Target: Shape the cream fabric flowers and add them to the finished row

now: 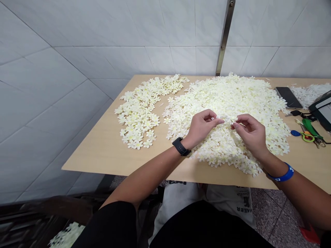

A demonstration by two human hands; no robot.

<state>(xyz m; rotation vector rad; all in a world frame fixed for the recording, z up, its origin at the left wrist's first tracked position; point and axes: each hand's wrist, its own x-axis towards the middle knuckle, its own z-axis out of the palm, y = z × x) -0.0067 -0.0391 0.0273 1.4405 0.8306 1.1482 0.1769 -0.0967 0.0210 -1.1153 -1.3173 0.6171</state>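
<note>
Flower (227, 119) pinched, I held one small cream bloom between my hands, just above the big heap of flowers (232, 93) on the table (103, 148). My left hand (200, 128) and right hand (249, 133) were both curled, fingertips gripping it. A smaller pile (137, 112) lay to my left; a phone (288, 97) and keys (317, 143) lay to my right.
</note>
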